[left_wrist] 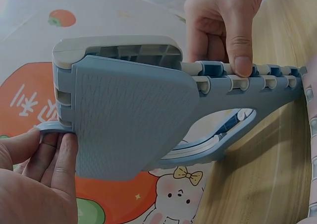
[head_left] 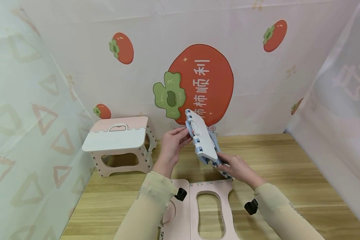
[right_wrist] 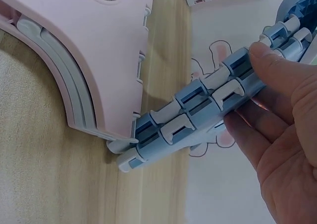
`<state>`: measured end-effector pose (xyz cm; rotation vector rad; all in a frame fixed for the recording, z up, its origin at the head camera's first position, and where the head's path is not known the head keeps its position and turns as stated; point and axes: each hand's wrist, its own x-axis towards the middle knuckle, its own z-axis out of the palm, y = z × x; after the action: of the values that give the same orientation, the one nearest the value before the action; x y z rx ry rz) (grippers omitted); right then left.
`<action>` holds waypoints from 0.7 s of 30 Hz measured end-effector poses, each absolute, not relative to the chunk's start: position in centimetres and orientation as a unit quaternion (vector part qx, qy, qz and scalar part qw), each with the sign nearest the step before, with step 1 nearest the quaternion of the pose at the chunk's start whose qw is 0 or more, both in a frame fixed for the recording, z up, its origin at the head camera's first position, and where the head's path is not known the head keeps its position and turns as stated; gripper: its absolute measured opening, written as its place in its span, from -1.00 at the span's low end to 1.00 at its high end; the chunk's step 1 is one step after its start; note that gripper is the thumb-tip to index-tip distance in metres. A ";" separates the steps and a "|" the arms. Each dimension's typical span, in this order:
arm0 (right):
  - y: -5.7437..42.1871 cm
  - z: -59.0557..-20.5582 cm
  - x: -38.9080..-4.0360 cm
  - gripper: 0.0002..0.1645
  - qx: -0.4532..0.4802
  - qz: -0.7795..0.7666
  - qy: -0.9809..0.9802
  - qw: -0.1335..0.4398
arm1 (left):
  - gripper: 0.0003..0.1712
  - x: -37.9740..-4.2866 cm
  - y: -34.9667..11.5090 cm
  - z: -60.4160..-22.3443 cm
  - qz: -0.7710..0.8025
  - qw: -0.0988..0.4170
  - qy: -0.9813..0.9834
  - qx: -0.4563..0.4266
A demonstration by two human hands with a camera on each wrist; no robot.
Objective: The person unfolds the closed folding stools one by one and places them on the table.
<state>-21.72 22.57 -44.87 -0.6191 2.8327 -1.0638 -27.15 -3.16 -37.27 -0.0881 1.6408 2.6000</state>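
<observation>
A blue and white folding stool is held tilted above the table, partly folded. My left hand holds its blue carry handle between thumb and fingers at the upper left. With thumb and fingers, my right hand pinches the hinged edge of the stool's leg, lower on the right side. The stool's lower end meets the tabletop beside a pink folding stool, which lies flat in front of me. Part of that pink stool is hidden under my left forearm.
A pink and white folding stool stands unfolded at the back left. The wood-grain table runs back to a white cloth printed with persimmons. Similar cloth hangs at both sides.
</observation>
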 end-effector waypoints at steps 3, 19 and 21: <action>22.5 -44.8 -21.8 -0.26 -0.203 -0.351 0.914 0.027 | -0.77 -27.1 -3.2 -37.1 0.841 0.032 0.539 -0.027; 21.9 -44.7 -22.4 -0.24 -0.201 -0.355 0.912 0.042 | -0.74 -27.2 -3.9 -36.6 0.834 0.034 0.551 -0.016; 21.7 -44.7 -22.5 -0.24 -0.200 -0.355 0.912 0.043 | -0.74 -27.3 -4.0 -36.5 0.832 0.036 0.554 -0.015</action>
<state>-22.49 21.73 -44.71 -0.6131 2.7897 -1.0862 -27.26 -4.03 -36.53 -0.0450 1.7009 2.5552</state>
